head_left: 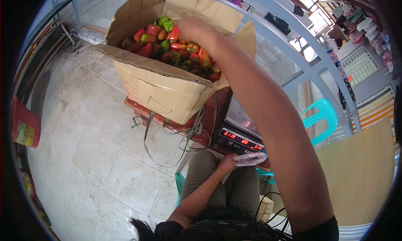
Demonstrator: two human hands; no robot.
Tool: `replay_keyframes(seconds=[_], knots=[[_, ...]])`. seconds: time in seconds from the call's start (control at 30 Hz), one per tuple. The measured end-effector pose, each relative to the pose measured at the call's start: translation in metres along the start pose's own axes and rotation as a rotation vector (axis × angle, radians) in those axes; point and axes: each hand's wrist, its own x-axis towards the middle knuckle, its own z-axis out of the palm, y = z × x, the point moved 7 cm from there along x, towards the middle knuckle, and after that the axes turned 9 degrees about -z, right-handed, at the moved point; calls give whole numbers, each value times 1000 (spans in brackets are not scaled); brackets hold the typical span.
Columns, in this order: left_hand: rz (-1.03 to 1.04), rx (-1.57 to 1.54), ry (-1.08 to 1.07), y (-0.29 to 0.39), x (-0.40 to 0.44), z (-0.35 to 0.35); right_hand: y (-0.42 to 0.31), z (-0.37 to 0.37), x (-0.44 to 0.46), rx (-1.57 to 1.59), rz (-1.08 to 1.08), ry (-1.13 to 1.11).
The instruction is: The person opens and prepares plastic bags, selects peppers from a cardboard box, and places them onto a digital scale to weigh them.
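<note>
Inside an open cardboard box lie many red, green and mixed-colour bell peppers. My right hand reaches over the box's right side, its fingers bent against a red bell pepper near the back; the fingertips are partly hidden. Low in front of my lap, my left hand is closed on the edge of a clear plastic bag. Just beyond that bag stands a digital scale with lit red digits, its metal plate partly covered by my right arm.
The box and scale rest on a reddish-brown table, with loose green straps hanging at its edge. A turquoise plastic chair and a tan board are on the right. A red bin stands far left on the tiled floor.
</note>
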Motion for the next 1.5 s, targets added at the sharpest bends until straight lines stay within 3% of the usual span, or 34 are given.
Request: replay_keyframes(seconds=[0.07, 0.17, 0.2, 0.3, 0.4, 0.5, 0.63, 0.77, 0.83, 0.93, 1.03, 1.07, 1.13, 1.2, 1.27, 1.37, 1.4, 1.47, 1.5], knots=[[6, -16, 14, 6, -4, 0, -4, 15, 8, 126, 81, -65], [109, -37, 121, 8, -6, -9, 12, 69, 28, 31, 145, 63], [161, -47, 166, 10, -7, -11, 4, 65, 15, 190, 181, -72], [42, -16, 90, -5, 6, 0, 15, 87, 12, 239, 43, -22], [19, -30, 76, -6, 4, 4, 33, 96, 21, 255, 77, -113], [220, -68, 194, -4, 3, 0, 28, 100, 22, 200, 104, -124], [73, -25, 114, -6, 0, -2, 34, 97, 17, 274, 24, -129], [228, -32, 149, 13, -9, -11, 26, 109, 6, 244, -9, 171], [210, -85, 129, 0, -6, -13, 21, 93, -7, 311, 89, 214], [48, -316, -43, -71, 33, 21, 36, 63, -24, 418, -39, 356], [89, -36, -60, -46, 18, 7, 64, -4, -57, 630, 25, 447], [71, -73, -98, -38, 13, 5, 80, -23, -71, 775, 22, 512], [31, -154, -164, -24, 6, 5, 105, -63, -109, 990, -68, 430], [-26, -115, -167, -20, 5, 2, 114, -97, -179, 1191, -15, 486], [-66, -134, -165, -23, 6, 5, 119, -101, -251, 1051, 201, 473], [-17, -147, -190, -11, 1, 5, 130, -41, -336, 1159, 393, 412], [-73, 0, -160, -13, 3, 5, 132, -14, -359, 1148, 447, 401], [-56, 21, -161, -4, -2, 3, 116, 26, -397, 1221, 686, 279], [-51, 34, -161, 1, -6, 1, 120, 45, -403, 989, 573, 299]])
